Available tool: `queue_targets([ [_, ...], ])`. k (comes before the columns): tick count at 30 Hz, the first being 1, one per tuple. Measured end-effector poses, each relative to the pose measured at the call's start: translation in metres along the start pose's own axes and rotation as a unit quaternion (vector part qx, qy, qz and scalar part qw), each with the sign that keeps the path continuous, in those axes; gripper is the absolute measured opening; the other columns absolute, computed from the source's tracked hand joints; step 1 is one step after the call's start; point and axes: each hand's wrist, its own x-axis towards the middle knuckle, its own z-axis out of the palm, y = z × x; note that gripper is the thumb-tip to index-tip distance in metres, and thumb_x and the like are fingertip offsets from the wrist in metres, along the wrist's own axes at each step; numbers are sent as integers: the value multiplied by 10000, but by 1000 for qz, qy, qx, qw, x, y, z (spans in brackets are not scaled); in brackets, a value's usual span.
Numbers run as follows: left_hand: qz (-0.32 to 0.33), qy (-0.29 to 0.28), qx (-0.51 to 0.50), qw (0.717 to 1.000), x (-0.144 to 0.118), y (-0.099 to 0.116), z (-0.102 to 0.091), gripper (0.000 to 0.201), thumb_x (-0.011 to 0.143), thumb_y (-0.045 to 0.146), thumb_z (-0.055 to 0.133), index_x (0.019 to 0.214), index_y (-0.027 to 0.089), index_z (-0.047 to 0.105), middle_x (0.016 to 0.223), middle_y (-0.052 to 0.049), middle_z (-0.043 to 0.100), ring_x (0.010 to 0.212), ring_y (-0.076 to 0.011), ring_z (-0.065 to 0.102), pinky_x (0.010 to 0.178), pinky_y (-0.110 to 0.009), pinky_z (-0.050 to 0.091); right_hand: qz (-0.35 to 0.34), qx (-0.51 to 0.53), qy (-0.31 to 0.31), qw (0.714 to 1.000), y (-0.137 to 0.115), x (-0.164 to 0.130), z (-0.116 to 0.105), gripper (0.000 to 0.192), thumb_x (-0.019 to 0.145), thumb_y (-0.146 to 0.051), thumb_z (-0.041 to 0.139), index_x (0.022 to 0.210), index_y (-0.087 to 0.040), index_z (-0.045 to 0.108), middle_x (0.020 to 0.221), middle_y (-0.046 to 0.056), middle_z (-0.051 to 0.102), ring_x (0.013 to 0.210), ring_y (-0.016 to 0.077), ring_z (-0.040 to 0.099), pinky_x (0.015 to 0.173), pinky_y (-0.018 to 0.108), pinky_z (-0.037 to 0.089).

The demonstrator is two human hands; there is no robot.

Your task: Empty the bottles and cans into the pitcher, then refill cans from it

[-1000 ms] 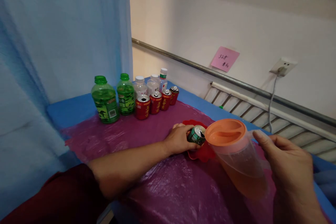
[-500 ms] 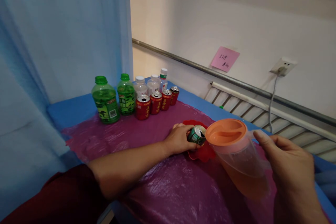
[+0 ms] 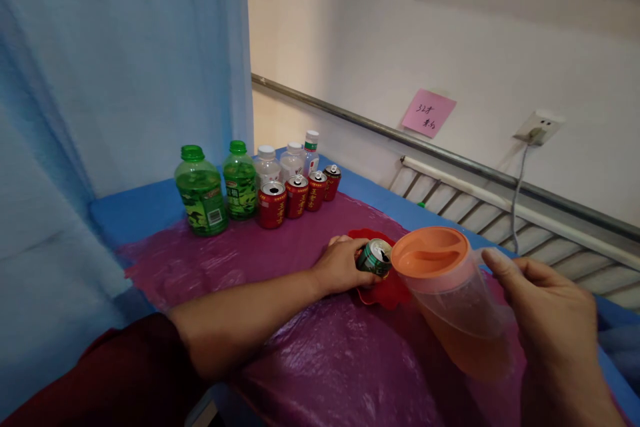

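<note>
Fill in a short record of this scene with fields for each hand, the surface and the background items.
Left hand: grips a green can standing on a red dish
Right hand: holds a pitcher with an orange lid, tilted toward the can
Surface: purple plastic sheet
Background: two green bottles, four red cans, clear bottles

Left hand (image 3: 344,265) grips green can (image 3: 375,257); right hand (image 3: 547,320) tilts pitcher (image 3: 453,297) (orange liquid, probably juice).
</note>
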Motion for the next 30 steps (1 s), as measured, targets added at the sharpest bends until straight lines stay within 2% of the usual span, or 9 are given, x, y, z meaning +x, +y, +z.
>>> queue_targets([
  [10, -3, 2, 2, 1000, 0, 0, 0, 766, 622, 584, 885, 1316, 326, 692, 1138, -54, 741, 1103, -327, 646, 999, -431, 460, -9, 6, 4, 1000, -2, -3, 0, 453, 705, -587, 825, 609, -186, 639, 542, -38, 460, 533, 111, 404, 448, 244, 304],
  [15, 7, 3, 2, 1000, 0, 0, 1, 755, 628, 590, 881, 1311, 329, 694, 1109, -40, 751, 1078, -324, 653, 995, -430, 458, 18, 17, 2, 1000, -3, -1, 0, 457, 660, -597, 848, 605, -195, 638, 517, -51, 443, 501, 103, 371, 429, 246, 282],
  [20, 5, 1, 3, 1000, 0, 1, -1, 747, 629, 592, 877, 1308, 338, 696, 1126, -34, 755, 1088, -327, 653, 992, -431, 460, -7, 12, 4, 1000, -2, -2, 0, 465, 690, -596, 840, 597, -195, 626, 522, -50, 435, 513, 106, 377, 435, 250, 277],
  [26, -3, -5, 3, 1000, 0, 1, 0, 765, 621, 579, 883, 1316, 319, 695, 1138, -48, 753, 1096, -330, 646, 992, -439, 460, 2, 8, 1, 1000, -2, -3, -1, 454, 692, -597, 846, 619, -195, 647, 541, -47, 452, 545, 115, 409, 456, 246, 294],
  [30, 3, -2, -1, 1000, 0, 0, 1, 768, 628, 578, 883, 1328, 330, 688, 1137, -41, 755, 1091, -326, 643, 998, -437, 455, -1, 8, 3, 1000, -4, -3, -1, 478, 693, -601, 845, 596, -191, 619, 543, -52, 429, 539, 102, 372, 453, 243, 272],
])
